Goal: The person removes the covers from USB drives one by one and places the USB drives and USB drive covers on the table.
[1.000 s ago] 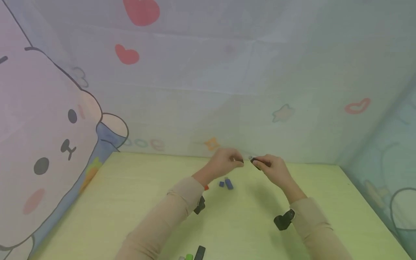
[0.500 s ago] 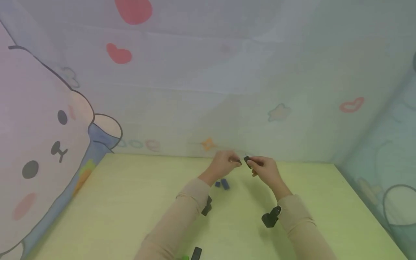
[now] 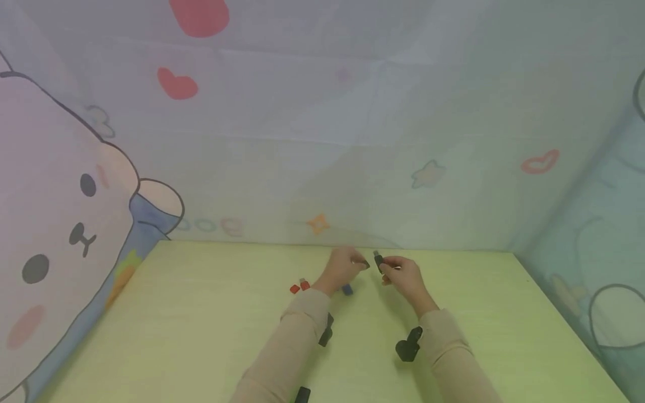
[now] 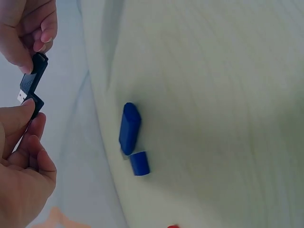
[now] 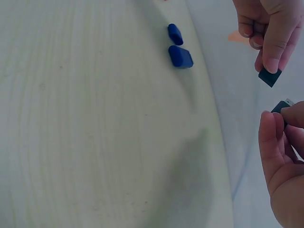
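My left hand (image 3: 344,267) pinches a small black cap (image 5: 270,76) between thumb and fingers. Just to its right, my right hand (image 3: 405,278) grips a black USB stick (image 3: 378,261), its metal plug bare and pointing up and away. In the head view a small gap parts cap and stick; both are held above the far part of the table. Beneath the hands lie a blue USB stick (image 4: 129,128) and its separate blue cap (image 4: 139,164), side by side. Left of my left wrist lie a red USB stick (image 3: 304,285) and a red cap (image 3: 294,289).
At the table's near side a black stick-like piece (image 3: 302,395) shows beside a sliver of green, partly out of frame. The pale yellow-green table (image 3: 201,324) ends at a printed cloth backdrop (image 3: 282,168). Black wrist cameras (image 3: 409,346) hang under both forearms.
Both hands have come a little nearer and lower, with the black stick closer to the cap and its plug turned more upright. The red pieces are now uncovered; the blue ones are partly hidden.
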`<action>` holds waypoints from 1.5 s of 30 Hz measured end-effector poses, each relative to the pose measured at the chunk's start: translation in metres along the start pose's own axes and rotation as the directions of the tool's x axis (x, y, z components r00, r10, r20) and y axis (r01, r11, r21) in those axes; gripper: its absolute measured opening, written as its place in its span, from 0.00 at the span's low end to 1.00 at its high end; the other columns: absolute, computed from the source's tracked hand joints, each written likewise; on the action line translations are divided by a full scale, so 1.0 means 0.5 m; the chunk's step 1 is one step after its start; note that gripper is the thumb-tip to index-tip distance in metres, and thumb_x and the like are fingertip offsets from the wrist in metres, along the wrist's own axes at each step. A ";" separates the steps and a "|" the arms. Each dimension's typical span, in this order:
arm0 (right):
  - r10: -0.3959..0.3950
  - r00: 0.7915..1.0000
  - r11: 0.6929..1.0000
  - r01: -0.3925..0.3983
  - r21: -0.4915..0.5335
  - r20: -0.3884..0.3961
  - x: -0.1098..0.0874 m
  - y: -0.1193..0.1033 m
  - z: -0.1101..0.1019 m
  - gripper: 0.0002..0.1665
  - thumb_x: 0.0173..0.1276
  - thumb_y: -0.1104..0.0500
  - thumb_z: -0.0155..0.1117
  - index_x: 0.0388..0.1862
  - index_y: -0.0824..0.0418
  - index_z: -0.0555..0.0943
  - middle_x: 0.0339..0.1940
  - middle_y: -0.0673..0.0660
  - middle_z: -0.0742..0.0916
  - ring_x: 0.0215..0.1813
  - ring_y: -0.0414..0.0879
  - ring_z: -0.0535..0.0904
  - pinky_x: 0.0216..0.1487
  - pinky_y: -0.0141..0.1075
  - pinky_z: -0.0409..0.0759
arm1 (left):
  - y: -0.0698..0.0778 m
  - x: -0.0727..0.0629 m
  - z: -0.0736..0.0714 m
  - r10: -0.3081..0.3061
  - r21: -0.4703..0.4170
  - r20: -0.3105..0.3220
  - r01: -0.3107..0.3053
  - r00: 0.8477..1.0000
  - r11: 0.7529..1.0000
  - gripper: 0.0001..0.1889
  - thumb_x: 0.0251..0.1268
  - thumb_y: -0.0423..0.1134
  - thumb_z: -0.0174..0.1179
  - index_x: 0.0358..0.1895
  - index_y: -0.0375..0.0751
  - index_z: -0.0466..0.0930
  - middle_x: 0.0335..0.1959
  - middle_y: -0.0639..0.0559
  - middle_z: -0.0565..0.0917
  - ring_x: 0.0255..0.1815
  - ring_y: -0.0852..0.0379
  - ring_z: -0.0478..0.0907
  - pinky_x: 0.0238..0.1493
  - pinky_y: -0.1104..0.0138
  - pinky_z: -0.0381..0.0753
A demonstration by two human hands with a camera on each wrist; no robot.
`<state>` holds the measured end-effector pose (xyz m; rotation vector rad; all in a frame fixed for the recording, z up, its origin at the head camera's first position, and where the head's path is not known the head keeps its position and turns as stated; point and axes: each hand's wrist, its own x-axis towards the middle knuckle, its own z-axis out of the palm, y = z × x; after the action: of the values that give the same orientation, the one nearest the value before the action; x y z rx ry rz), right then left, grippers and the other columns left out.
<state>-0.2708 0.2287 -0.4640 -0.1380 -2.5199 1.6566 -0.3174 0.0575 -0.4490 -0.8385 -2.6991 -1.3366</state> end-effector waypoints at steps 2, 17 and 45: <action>0.014 1.000 1.000 -0.014 0.007 -0.001 -0.001 0.010 0.003 0.19 0.70 0.62 0.56 0.54 0.75 0.76 0.41 0.62 0.82 0.29 0.38 0.80 0.41 0.38 0.83 | -0.004 -0.002 0.010 -0.021 0.016 0.004 0.021 1.000 1.000 0.08 0.60 0.33 0.64 0.40 0.33 0.85 0.40 0.42 0.86 0.45 0.46 0.82 0.48 0.58 0.80; 0.127 0.992 0.990 -0.128 -0.054 -0.030 -0.006 0.047 0.018 0.20 0.70 0.59 0.57 0.55 0.72 0.77 0.39 0.62 0.86 0.34 0.43 0.82 0.52 0.47 0.77 | -0.016 -0.008 0.048 -0.079 0.036 0.048 0.077 0.996 0.996 0.05 0.58 0.28 0.63 0.35 0.31 0.85 0.39 0.41 0.86 0.43 0.46 0.82 0.48 0.58 0.81; 0.154 0.988 0.967 -0.153 -0.203 -0.009 -0.011 0.054 0.024 0.14 0.67 0.61 0.60 0.43 0.72 0.82 0.36 0.60 0.86 0.44 0.53 0.80 0.50 0.47 0.78 | -0.043 0.009 0.090 -0.129 0.147 0.102 0.114 0.986 0.983 0.03 0.54 0.29 0.63 0.29 0.34 0.86 0.35 0.44 0.87 0.42 0.46 0.83 0.48 0.56 0.80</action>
<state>-0.2668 0.2276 -0.4940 -0.3559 -2.7425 1.4446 -0.3218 0.0823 -0.4924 -0.7678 -2.9331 -1.1332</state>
